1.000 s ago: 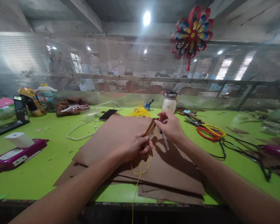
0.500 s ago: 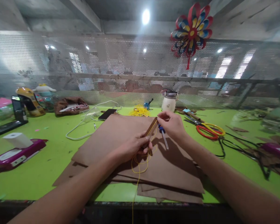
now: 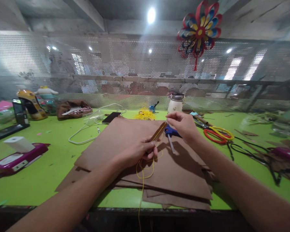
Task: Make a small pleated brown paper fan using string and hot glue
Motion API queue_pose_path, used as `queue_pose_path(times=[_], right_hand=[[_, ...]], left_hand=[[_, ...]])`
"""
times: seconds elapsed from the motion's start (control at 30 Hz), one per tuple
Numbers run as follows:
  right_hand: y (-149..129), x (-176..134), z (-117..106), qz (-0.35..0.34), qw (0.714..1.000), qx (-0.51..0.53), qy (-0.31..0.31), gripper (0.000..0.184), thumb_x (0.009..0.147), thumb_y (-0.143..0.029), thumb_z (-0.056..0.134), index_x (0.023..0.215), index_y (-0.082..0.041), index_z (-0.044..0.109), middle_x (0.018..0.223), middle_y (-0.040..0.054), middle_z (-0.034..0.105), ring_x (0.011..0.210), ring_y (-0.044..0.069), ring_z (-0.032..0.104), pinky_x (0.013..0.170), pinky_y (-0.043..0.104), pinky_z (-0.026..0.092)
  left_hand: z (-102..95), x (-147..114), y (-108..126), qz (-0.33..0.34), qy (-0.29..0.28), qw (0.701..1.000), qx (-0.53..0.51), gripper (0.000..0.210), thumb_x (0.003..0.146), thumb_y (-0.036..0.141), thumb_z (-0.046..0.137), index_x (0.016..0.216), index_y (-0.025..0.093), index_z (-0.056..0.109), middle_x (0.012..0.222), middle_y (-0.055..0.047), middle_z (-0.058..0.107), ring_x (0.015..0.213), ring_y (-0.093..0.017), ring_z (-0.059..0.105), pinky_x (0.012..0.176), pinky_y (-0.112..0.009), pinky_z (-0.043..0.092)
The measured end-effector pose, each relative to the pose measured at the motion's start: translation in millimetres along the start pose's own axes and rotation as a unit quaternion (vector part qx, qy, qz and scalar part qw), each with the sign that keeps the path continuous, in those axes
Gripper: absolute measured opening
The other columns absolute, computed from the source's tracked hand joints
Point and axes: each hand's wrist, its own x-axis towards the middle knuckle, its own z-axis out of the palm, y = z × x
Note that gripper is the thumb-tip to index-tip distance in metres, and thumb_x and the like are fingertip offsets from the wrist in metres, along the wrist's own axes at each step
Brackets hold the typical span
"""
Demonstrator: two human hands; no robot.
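My left hand (image 3: 145, 149) is closed around the lower part of a narrow brown cardboard strip (image 3: 159, 131), tilted up to the right. A thin yellow string (image 3: 143, 177) runs along the strip, loops below my fingers and hangs past the table edge. At the strip's upper end my right hand (image 3: 182, 125) makes a pinch, thumb and forefinger together; what lies between them is too small to make out. Beneath it is a blue glue gun (image 3: 172, 131) with a translucent glue stick (image 3: 171, 144). Brown cardboard sheets (image 3: 106, 145) lie stacked under both hands.
Behind the sheets sit a yellow string bundle (image 3: 145, 114), a phone (image 3: 111, 118) and a white jar (image 3: 176, 103). Scissors (image 3: 217, 134) and black cords lie right. A purple power strip (image 3: 19, 159) with a white plug, and a white cable (image 3: 79, 141), are left.
My right hand has risen slightly and shifted right, a little off the strip's tip. More of the blue glue gun shows below it. My left hand keeps its hold.
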Motion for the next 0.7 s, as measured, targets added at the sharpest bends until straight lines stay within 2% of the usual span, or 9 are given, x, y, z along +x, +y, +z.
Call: queue_pose_path(times=[0.07, 0.13, 0.2, 0.27, 0.43, 0.7], right_hand=[[-10.4, -0.2, -6.2, -0.049, 0.998, -0.013, -0.032, 0.019, 0.073, -0.026, 0.058, 0.085, -0.013, 0.067, 0.080, 0.0071, 0.066, 0.071, 0.017, 0.059, 0.065, 0.032, 0.049], [-21.3, -1.4, -12.1, -0.133, 0.984, -0.060, -0.101, 0.019, 0.076, -0.023, 0.057, 0.090, -0.016, 0.067, 0.090, 0.0081, 0.065, 0.083, 0.019, 0.059, 0.072, 0.034, 0.049], [-28.7, -2.8, -16.5, -0.214, 0.952, -0.124, -0.182, 0.021, 0.078, -0.020, 0.057, 0.096, -0.019, 0.067, 0.096, 0.0079, 0.064, 0.092, 0.020, 0.056, 0.080, 0.037, 0.047], [-31.0, -3.7, -19.2, -0.256, 0.921, -0.178, -0.234, 0.022, 0.079, -0.017, 0.056, 0.097, -0.021, 0.067, 0.096, 0.0076, 0.063, 0.094, 0.021, 0.054, 0.083, 0.038, 0.045], [-25.6, -3.2, -25.4, -0.278, 0.889, -0.231, -0.283, 0.020, 0.082, -0.014, 0.052, 0.081, -0.021, 0.070, 0.085, 0.0054, 0.063, 0.083, 0.018, 0.054, 0.073, 0.032, 0.044], [-27.9, -6.0, -40.3, -0.259, 0.900, -0.165, -0.308, 0.018, 0.080, -0.011, 0.052, 0.080, -0.021, 0.067, 0.086, 0.0029, 0.064, 0.083, 0.015, 0.056, 0.075, 0.029, 0.045]], left_hand=[[0.1, -0.6, 0.9, -0.007, -0.008, 1.000, -0.020, 0.030, 0.086, 0.030, 0.049, 0.110, 0.014, 0.049, 0.068, 0.000, 0.056, 0.045, -0.005, 0.036, 0.043, -0.020, 0.025], [0.2, -1.2, 1.8, -0.012, -0.015, 0.999, -0.031, 0.027, 0.085, 0.029, 0.049, 0.108, 0.013, 0.051, 0.066, 0.000, 0.056, 0.043, -0.005, 0.034, 0.043, -0.020, 0.025], [0.3, -1.5, 2.6, -0.013, -0.024, 0.999, -0.030, 0.025, 0.085, 0.028, 0.049, 0.104, 0.012, 0.053, 0.066, 0.000, 0.056, 0.042, -0.004, 0.033, 0.043, -0.020, 0.024], [0.1, -1.8, 3.4, -0.015, -0.034, 0.999, -0.025, 0.024, 0.085, 0.026, 0.048, 0.103, 0.011, 0.054, 0.066, -0.001, 0.056, 0.041, -0.003, 0.033, 0.043, -0.020, 0.023], [-1.9, -2.3, 6.8, -0.044, -0.063, 0.997, -0.025, 0.029, 0.084, 0.022, 0.048, 0.109, 0.009, 0.054, 0.066, -0.001, 0.056, 0.040, -0.003, 0.033, 0.039, -0.019, 0.015], [-6.4, -5.5, 14.4, -0.052, -0.119, 0.990, -0.058, 0.031, 0.085, 0.020, 0.045, 0.113, 0.008, 0.052, 0.067, -0.004, 0.057, 0.039, -0.003, 0.033, 0.038, -0.019, 0.013]])
